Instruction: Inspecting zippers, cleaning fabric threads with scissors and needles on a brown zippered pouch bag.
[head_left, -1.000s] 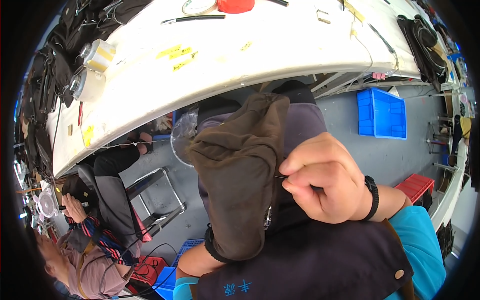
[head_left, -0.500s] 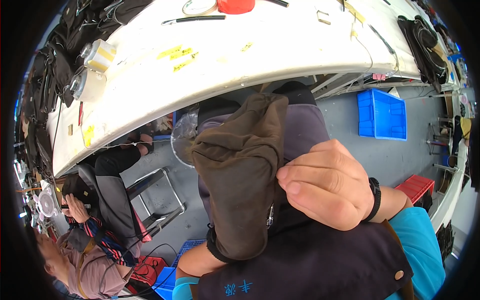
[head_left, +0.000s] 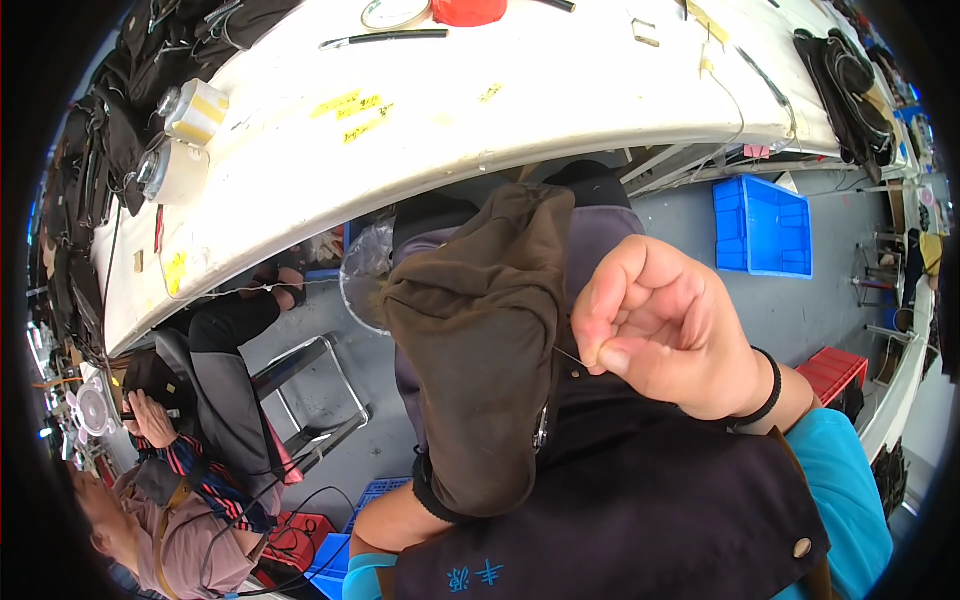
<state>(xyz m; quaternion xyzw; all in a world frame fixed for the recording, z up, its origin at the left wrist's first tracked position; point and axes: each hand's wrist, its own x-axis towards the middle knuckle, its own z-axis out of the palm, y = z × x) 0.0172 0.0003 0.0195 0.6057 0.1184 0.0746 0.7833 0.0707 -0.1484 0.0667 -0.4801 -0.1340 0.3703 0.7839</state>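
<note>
A brown cloth piece (head_left: 480,340), shaped like a sleeve or sock, stands upright over my lap. My left hand is hidden inside it and holds it up; only the forearm (head_left: 395,515) with a black band shows below. My right hand (head_left: 670,335) is beside the cloth's right edge. Its thumb and forefinger pinch a thin needle (head_left: 570,357) whose tip touches that edge. A black band circles my right wrist. I wear a dark apron (head_left: 620,520) over a turquoise sleeve.
A white worktable (head_left: 560,100) curves across the top, carrying tape rolls (head_left: 195,110), a black pen (head_left: 385,38), yellow labels and black fabric piles. On the grey floor are a blue crate (head_left: 765,225), a red crate (head_left: 830,372) and a metal stool (head_left: 310,385). Another person (head_left: 170,480) sits at the lower left.
My right hand has shifted slightly up and to the right and rolled a little, still pinching at the cloth's right edge. The cloth and left arm have barely moved.
</note>
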